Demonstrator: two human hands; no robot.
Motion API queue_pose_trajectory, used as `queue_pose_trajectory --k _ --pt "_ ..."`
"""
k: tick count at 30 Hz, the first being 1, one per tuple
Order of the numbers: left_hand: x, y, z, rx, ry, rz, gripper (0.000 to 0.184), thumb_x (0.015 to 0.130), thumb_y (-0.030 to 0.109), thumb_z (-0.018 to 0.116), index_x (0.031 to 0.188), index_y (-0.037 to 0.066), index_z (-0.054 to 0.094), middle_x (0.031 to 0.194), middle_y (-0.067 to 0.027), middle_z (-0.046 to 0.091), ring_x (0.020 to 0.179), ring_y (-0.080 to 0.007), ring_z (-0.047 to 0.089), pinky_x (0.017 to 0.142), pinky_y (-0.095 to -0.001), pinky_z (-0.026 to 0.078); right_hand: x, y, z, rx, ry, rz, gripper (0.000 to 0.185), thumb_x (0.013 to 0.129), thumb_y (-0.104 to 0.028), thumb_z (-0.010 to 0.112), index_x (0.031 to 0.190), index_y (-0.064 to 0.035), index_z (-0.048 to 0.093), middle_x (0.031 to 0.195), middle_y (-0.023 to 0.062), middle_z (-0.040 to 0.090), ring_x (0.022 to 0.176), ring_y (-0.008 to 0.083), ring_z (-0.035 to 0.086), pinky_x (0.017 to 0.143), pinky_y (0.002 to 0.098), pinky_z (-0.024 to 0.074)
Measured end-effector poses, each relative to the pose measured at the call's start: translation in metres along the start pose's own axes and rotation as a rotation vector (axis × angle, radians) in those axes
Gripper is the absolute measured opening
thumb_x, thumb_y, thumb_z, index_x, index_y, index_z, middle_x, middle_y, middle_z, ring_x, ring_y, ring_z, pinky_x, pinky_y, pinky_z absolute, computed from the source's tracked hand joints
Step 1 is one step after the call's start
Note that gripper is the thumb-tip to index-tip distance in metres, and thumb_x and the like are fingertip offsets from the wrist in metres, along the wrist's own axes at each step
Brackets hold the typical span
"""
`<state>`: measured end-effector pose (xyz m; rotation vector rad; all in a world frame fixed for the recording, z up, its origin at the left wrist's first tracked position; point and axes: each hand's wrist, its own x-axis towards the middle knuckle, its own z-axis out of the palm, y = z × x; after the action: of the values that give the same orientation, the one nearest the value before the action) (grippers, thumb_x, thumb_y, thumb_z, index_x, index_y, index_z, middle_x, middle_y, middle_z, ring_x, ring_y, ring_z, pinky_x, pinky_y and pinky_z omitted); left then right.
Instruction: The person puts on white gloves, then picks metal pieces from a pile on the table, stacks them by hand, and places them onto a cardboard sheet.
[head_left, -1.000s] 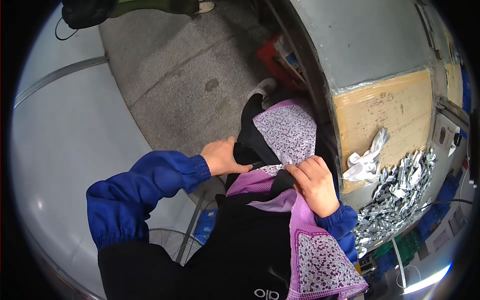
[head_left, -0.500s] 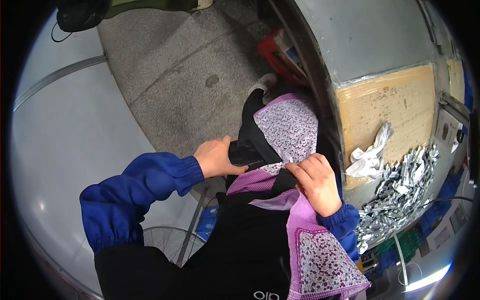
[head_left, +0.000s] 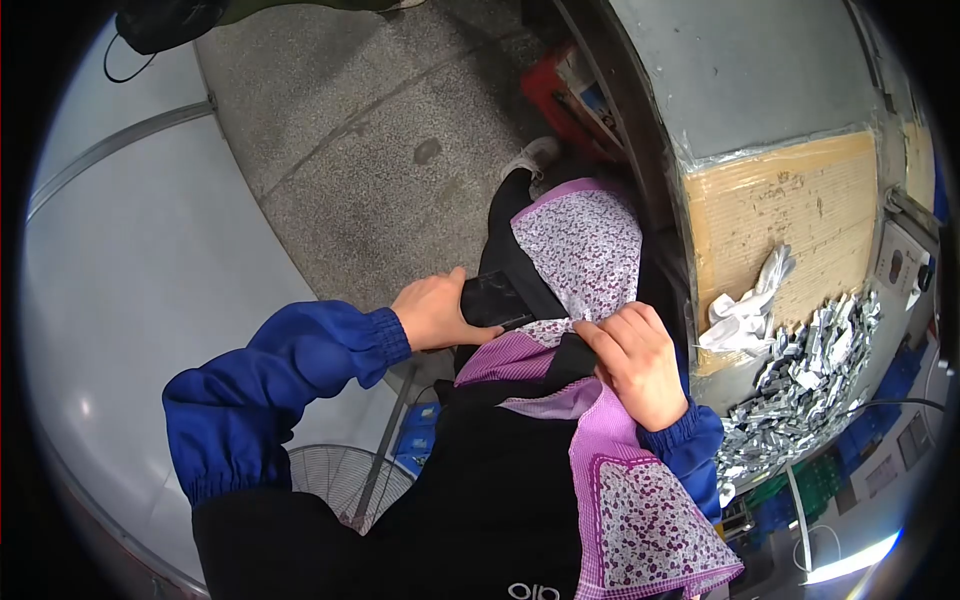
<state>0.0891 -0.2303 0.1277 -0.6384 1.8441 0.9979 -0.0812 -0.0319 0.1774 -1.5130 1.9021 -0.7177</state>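
In the head view, my left hand (head_left: 435,312) grips a flat black rectangular object (head_left: 495,300) at my waist, thumb along its near edge and fingers behind the far side. A black band (head_left: 530,285) runs beside it; whether the two are joined I cannot tell. My right hand (head_left: 640,362) is closed at the waist, pinching the cloth of a purple flowered apron (head_left: 585,245). Dark fabric (head_left: 573,358) bunches between the hands. Part of the apron lies over my legs, and a lower corner hangs beside my black top (head_left: 480,500). Blue sleeve covers (head_left: 300,350) reach both wrists.
At right, a workbench holds a cardboard sheet (head_left: 790,220), white gloves (head_left: 745,310) and a heap of small metal parts (head_left: 800,370). A red bin (head_left: 570,105) stands under its edge. A pale panel (head_left: 170,260) is at left, above a wire fan guard (head_left: 345,485).
The view has shifted slightly, showing more of the shoe and the red bin. Both hands keep nearly the same place and grip.
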Motion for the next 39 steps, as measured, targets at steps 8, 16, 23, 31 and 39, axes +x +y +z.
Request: queue_pose_trajectory --k 8,16,23,31,39 --pt "-0.004 0.002 -0.007 0.005 -0.122 -0.06 0.089 0.062 0.065 0.069 0.101 -0.014 0.051 0.087 -0.0276 0.063 0.084 -0.0374 0.065 0.079 -0.0382 0.051 0.002 0.002 -0.002 -0.038 -0.014 -0.027 0.032 0.065 -0.006 0.065 0.097 -0.0028 0.061 0.074 0.0068 0.051 0.072 0.0231 0.054 0.075 0.0358 0.0443" --pt "0.003 0.0 0.001 -0.039 -0.049 0.004 0.084 0.063 0.065 0.069 0.093 -0.012 0.052 0.079 -0.027 0.063 0.076 -0.0381 0.065 0.072 -0.0393 0.051 0.003 0.003 0.0 -0.025 -0.009 -0.038 0.032 0.065 -0.005 0.065 0.096 -0.0021 0.061 0.075 0.0071 0.051 0.073 0.0236 0.054 0.076 0.0363 0.0439" --pt "0.04 0.025 0.015 0.116 0.045 0.01 0.087 0.064 0.067 0.066 0.097 -0.012 0.055 0.088 -0.0286 0.064 0.086 -0.0396 0.063 0.077 -0.042 0.05 0.007 0.003 0.004 -0.021 0.06 -0.12 0.026 0.069 -0.011 0.057 0.094 -0.0014 0.059 0.077 0.0079 0.052 0.079 0.024 0.054 0.081 0.0359 0.0433" --pt "0.035 -0.018 -0.016 -0.309 0.054 0.371 0.048 0.084 0.03 0.058 0.118 -0.004 0.051 0.105 -0.0192 0.064 0.098 -0.0291 0.062 0.085 -0.036 0.047 0.023 0.013 0.026 -0.112 0.354 -0.101 0.027 0.071 -0.013 0.057 0.096 -0.0049 0.059 0.081 0.0049 0.055 0.086 0.0212 0.056 0.098 0.042 0.0376" --pt "0.057 -0.024 -0.006 -0.55 0.05 0.414 0.036 0.09 0.023 0.048 0.114 -0.003 0.056 0.103 -0.0097 0.064 0.092 -0.0214 0.062 0.084 -0.0321 0.048 0.008 0.023 0.015 -0.112 0.807 0.126 0.017 0.074 -0.013 0.058 0.088 -0.0046 0.057 0.082 0.0062 0.053 0.086 0.0242 0.053 0.077 0.0344 0.0411"
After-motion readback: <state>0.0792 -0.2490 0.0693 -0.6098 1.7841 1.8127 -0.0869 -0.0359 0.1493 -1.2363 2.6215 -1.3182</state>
